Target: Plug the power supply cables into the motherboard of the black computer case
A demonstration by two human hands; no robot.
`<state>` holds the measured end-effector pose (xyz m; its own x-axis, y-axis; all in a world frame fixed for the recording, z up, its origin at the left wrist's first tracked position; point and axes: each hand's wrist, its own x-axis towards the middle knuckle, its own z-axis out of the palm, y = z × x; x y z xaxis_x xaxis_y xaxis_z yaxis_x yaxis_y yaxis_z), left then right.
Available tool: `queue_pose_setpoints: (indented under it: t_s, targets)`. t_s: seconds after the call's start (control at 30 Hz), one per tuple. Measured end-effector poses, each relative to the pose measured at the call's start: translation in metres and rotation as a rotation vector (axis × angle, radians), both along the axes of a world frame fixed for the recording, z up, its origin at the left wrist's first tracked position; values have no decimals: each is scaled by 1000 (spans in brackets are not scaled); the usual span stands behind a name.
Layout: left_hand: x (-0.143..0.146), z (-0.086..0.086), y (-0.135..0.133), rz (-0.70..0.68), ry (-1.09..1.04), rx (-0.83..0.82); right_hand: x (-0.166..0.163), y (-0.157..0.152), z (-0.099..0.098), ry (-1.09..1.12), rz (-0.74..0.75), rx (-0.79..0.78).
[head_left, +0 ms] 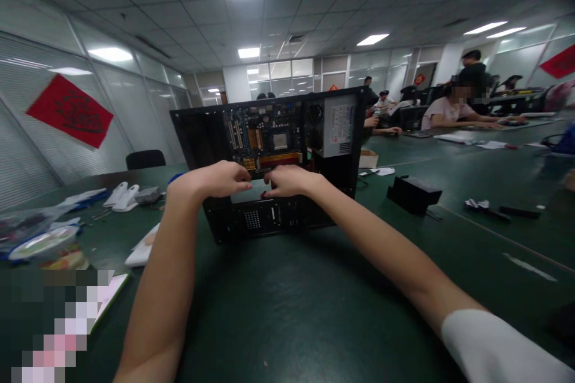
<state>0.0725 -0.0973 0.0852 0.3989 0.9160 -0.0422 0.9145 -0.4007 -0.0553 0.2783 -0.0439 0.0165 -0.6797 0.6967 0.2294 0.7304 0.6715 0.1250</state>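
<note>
A black computer case [265,102] stands upright on the green table, its open side facing me. Inside show a motherboard [281,125] with a bare metal square at its middle, and a power supply [338,127] with a label at the upper right. My left hand [224,179] is at the lower part of the case, fingers curled inward. Close beside it, my right hand [290,181] is bent the same way, fingertips pinched. Between and behind them lies a flat grey surface [246,192], partly covered. What the fingertips grip is too small and blurred to make out.
Right of the case sits a black box-shaped part [414,193], with dark strips [518,212] farther right. White objects [123,196], plastic bags [33,224] and papers lie left. A black chair [146,159] stands behind. Other people [458,105] sit at the far right.
</note>
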Motion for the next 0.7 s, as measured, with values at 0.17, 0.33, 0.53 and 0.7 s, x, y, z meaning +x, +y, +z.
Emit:
queue_pose_setpoints:
  t_s: [0.17, 0.33, 0.53, 0.7]
  targets:
    - [6, 15, -6, -32, -128, 94, -21, 26, 0, -41, -11, -254]
    - [3, 3, 3, -100, -137, 8, 11, 26, 12, 415, 243, -392]
    - [7, -4, 4, -171, -201, 122, 54, -16, 50, 707, 422, -569]
    - [26, 0, -11, -362, -423, 50, 61, -47, 68, 748, 397, -484]
